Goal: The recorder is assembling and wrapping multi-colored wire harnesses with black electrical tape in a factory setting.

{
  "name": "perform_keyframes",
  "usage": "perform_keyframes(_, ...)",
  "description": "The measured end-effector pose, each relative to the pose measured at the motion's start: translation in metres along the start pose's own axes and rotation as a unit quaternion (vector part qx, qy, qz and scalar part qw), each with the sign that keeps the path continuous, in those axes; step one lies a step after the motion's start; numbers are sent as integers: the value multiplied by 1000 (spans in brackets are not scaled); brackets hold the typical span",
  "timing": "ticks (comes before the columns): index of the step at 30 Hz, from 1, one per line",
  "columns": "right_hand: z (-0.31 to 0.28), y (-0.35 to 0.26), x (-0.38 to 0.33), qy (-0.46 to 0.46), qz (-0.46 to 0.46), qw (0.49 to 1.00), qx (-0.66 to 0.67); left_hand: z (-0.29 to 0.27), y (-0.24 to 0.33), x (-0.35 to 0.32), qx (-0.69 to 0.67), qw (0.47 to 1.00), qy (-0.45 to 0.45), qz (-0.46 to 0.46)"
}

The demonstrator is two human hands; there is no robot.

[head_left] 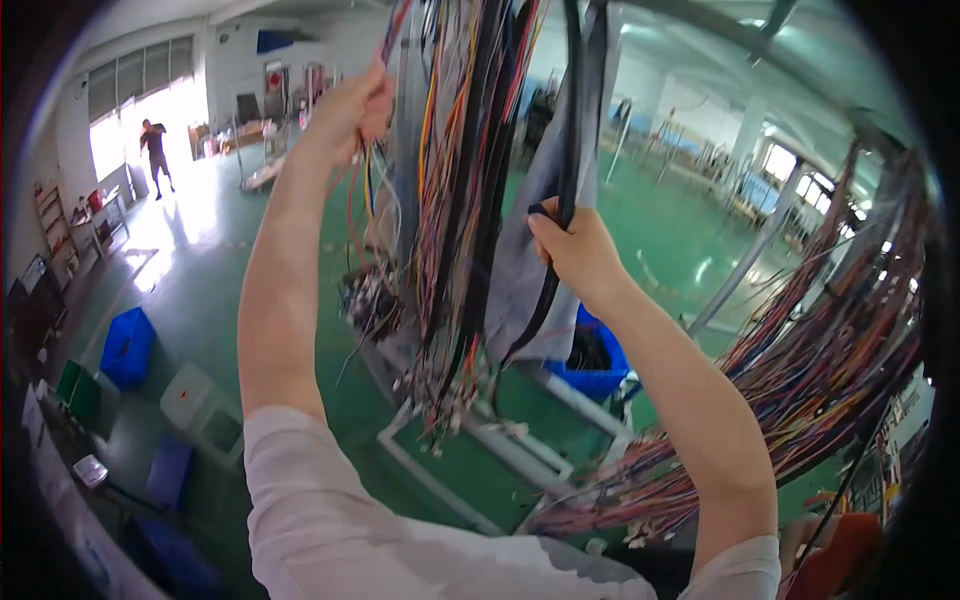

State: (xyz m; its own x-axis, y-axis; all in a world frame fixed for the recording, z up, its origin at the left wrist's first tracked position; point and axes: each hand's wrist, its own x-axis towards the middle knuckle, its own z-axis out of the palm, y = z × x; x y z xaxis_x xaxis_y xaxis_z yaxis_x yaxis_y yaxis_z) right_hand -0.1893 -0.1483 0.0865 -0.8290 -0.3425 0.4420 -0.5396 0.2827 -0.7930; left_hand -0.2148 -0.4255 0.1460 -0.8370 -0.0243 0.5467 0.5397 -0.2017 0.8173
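Observation:
A thick bundle of many-coloured wires [455,190] hangs in front of me, with black sleeved cables among them. My left hand [365,108] is raised at the bundle's left side, closed around a few thin wires [396,28] that run up above the fist. Lower and to the right, my right hand [575,245] is wrapped round a long black cable [570,120] that hangs from above and curves down toward the bundle's lower end. Behind that cable hangs a grey sheet [515,290]. White connectors [440,405] cluster at the bundle's bottom.
Another large wire bundle [840,340] hangs and sweeps low on the right. Below stands a grey metal frame [500,450], with a blue bin [592,380] beside it. At left are another blue bin [128,345] and a pale stool [200,405]. Far off, a person [155,155] stands by the bright doorway.

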Motion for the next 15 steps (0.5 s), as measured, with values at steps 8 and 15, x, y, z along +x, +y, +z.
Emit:
perform_keyframes(8,-21,-9,-2,50,7,999,-1,-9,-2,-16,286,949,125,44)
perform_keyframes(15,-33,-27,-22,43,-91,995,15,1,-34,-81,-114,992,-26,-48)
